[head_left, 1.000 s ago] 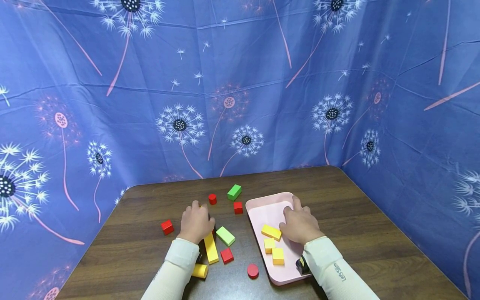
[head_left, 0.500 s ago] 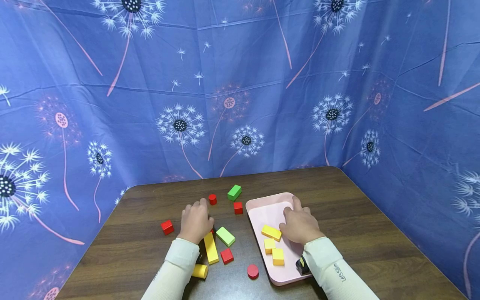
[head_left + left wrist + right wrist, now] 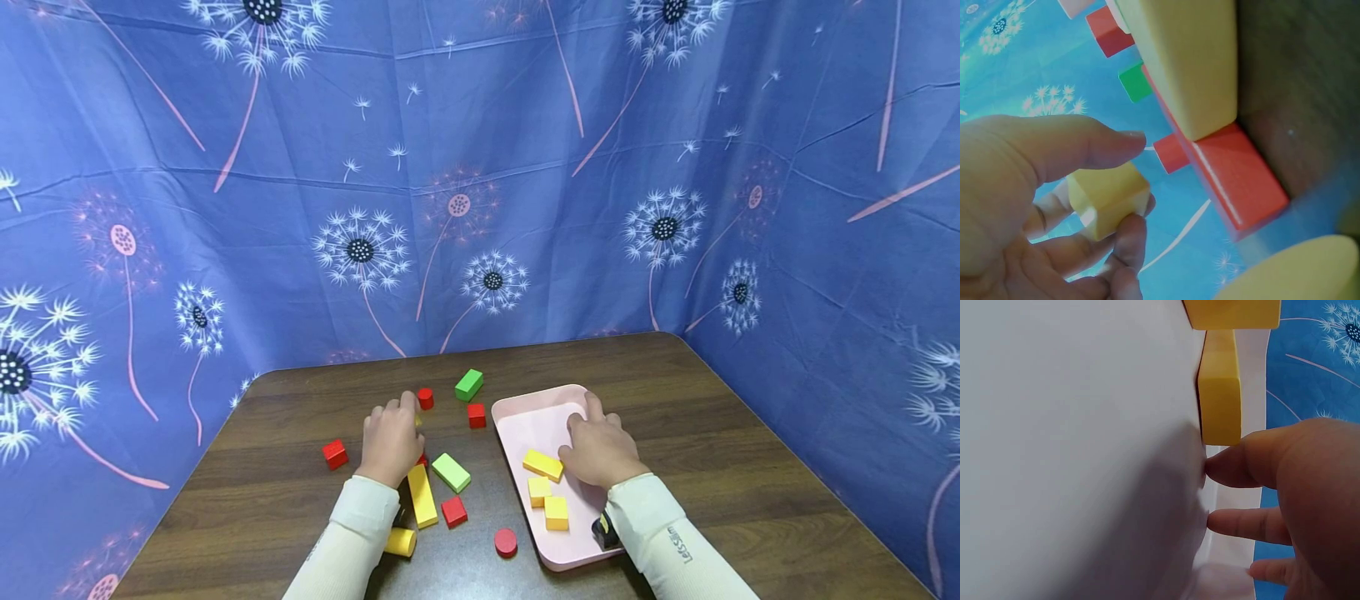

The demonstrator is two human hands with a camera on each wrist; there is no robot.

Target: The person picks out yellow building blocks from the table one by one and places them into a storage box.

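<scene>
In wrist view only, left hand [image 3: 390,446] visibly pinches block [image 3: 1109,195]; right hand [image 3: 602,450] spread, empty.

Room type unclear: dandelion cloth [image 3: 570,200] behind wood-grain table [image 3: 750,483].

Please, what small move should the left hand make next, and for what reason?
I would probably move the left hand rightward, toward the pink tray: it holds a yellow block outside the tray, while three other yellow blocks lie inside.
</scene>
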